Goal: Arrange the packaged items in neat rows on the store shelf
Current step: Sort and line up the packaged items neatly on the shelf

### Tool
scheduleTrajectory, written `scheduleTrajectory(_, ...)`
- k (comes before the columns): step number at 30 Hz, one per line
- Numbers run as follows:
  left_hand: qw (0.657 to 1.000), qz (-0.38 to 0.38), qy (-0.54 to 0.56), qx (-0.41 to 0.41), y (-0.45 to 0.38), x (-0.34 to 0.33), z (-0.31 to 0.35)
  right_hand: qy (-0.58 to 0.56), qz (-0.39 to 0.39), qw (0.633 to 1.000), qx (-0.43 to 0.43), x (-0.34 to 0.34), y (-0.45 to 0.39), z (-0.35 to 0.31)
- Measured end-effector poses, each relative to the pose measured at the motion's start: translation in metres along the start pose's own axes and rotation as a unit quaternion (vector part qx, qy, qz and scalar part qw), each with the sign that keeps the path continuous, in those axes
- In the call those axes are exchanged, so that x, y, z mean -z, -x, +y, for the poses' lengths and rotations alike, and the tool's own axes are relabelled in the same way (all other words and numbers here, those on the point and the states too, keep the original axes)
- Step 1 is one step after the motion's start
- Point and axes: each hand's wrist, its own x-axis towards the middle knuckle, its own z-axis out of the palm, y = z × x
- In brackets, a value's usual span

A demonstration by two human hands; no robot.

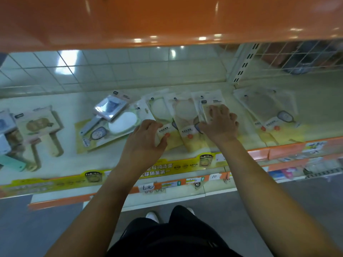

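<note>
On shelf (96,164), L hand (146,138) grips packet (163,127), R hand (219,123) presses pkts (187,115)

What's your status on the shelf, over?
Left hand grips a mirror pack; right hand rests fingers on the next packs. Middle row half squared. Loose pile waits left.
</note>
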Motion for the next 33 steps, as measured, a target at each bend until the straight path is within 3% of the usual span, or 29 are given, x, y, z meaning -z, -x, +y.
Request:
scheduleTrajectory(10, 1.0, -0.001, -0.024, 0.015, -0.017, -0.017, 0.032, 0.011, -0.011, 0.999, 0.038, 0.008, -0.002, 0.011)
scheduleTrajectory(21, 0.997, 0.071, -0.014, 0.028, -0.01, -0.024, 0.048, 0.002, 0.013, 0.996, 0.084, 0.012, -0.006, 0.015)
scheduleTrajectory(33, 0.984, 0.129, -0.06, 0.111, 0.04, 0.012, 0.003, -0.065, 0.007, 0.967, 0.248, -0.003, 0.03, -0.079)
